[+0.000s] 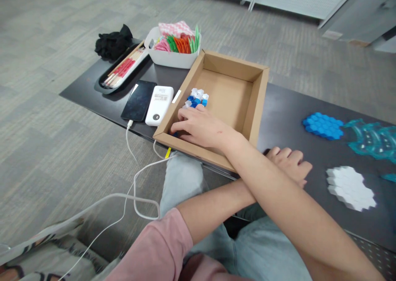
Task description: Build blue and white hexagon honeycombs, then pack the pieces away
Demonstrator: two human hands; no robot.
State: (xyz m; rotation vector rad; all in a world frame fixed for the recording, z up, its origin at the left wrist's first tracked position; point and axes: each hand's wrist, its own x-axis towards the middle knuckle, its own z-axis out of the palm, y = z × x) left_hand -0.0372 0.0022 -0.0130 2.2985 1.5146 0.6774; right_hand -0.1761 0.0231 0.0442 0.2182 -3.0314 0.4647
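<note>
My forearms cross, the right one over the left. My right hand reaches into a shallow cardboard box, at its near left corner. Between its thumb and index finger shows a bit of a blue piece, mostly hidden by the fingers. Just beyond the hand, white and blue hexagonal pieces are grouped along the box's left wall. My left hand rests on the dark table right of the box, fingers curled under; anything beneath them is hidden.
Clusters of blue hexagons and white hexagons lie at right, near teal translucent parts. Left of the box are a power bank, a phone, a black tray, a white basket and black cloth. A white cable hangs off the edge.
</note>
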